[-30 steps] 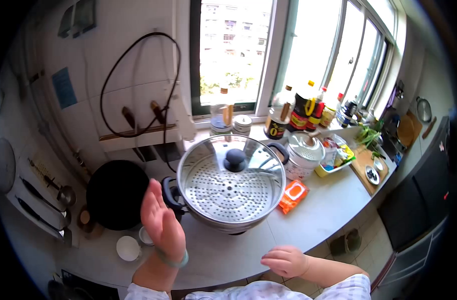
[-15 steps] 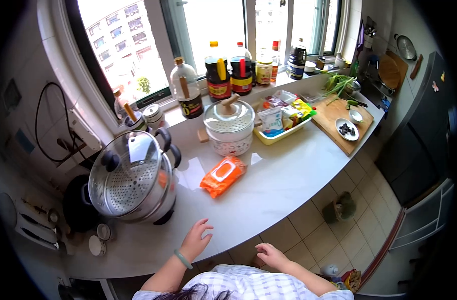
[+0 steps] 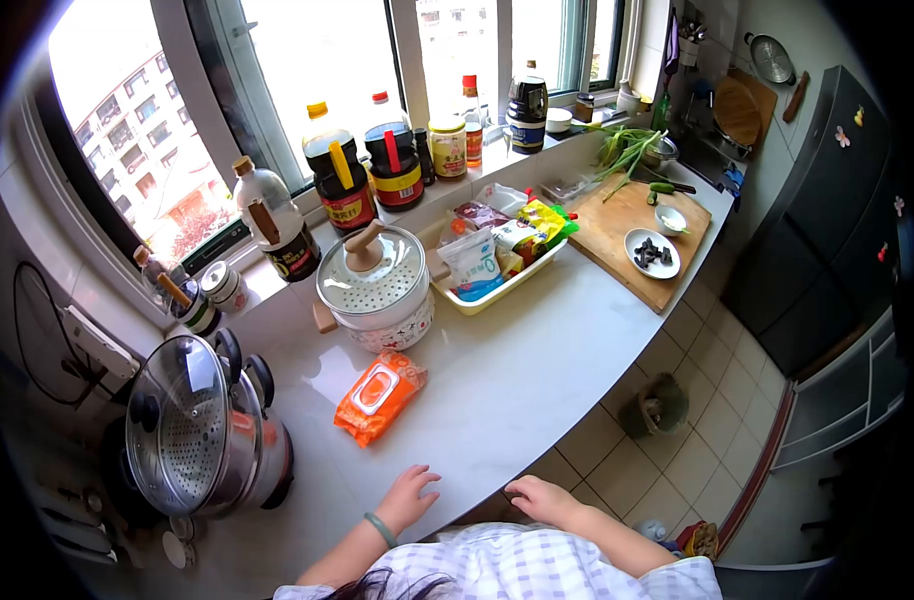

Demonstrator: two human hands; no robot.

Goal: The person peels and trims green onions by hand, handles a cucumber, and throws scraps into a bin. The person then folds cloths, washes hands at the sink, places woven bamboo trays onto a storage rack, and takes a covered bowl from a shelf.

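My left hand (image 3: 409,497), with a green bangle on the wrist, hovers over the front edge of the white counter (image 3: 477,390); its fingers are spread and hold nothing. Across from it, just off the counter's edge, my right hand (image 3: 540,498) is empty too, its fingers loosely stretched. Nearest to the left hand lies an orange pack of wet wipes (image 3: 380,396). Behind the wipes stands a floral pot (image 3: 387,325) under a glass lid with a wooden knob. Farther left is a large steel steamer (image 3: 192,430), its glass lid tilted upright.
A yellow tray (image 3: 497,298) holds food packets. On a cutting board (image 3: 622,260) rest green onions (image 3: 632,150), a plate of dark pieces (image 3: 652,254) and a small bowl (image 3: 671,220). Sauce bottles (image 3: 339,185) line the windowsill. A waste bin (image 3: 655,408) stands on the tiled floor.
My view has turned to the right, so the counter items appear shifted left. Both hands stay empty near the counter's front edge, with little change in pose.
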